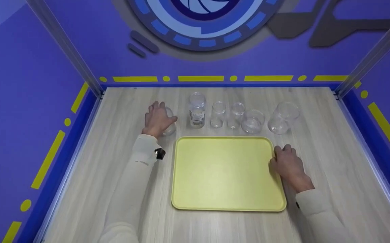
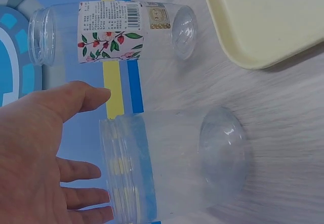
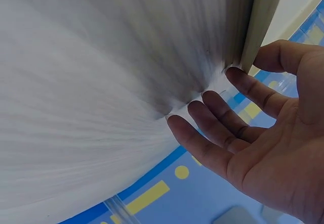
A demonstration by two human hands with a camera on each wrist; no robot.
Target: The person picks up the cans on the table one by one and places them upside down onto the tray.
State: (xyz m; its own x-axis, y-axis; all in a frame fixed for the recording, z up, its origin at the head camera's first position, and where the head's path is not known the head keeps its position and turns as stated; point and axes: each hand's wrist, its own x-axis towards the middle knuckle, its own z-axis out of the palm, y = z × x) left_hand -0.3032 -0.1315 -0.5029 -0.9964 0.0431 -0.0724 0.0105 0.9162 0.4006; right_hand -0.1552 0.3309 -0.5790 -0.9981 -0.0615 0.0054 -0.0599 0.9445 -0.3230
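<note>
Across the pale, wood-grained worktop (image 1: 230, 224), a smooth, yellow, round-cornered tray (image 1: 228, 175).
Head view: clear, rounded vessels (image 1: 238, 116) line its far side. Left wrist view: the left hand (image 2: 35, 155) spreads its fingers, gripping nothing, beside the ribbed rim of an upright, clear, cylindrical jar (image 2: 179, 163). Right wrist view: the right hand (image 3: 276, 148) pinches the tray's edge between thumb and forefinger.

Right hand (image 3: 276, 138) pinches a tray (image 3: 263, 24) edge between thumb and forefinger; other fingertips touch the tabletop (image 3: 76, 82) beside the tray.
</note>
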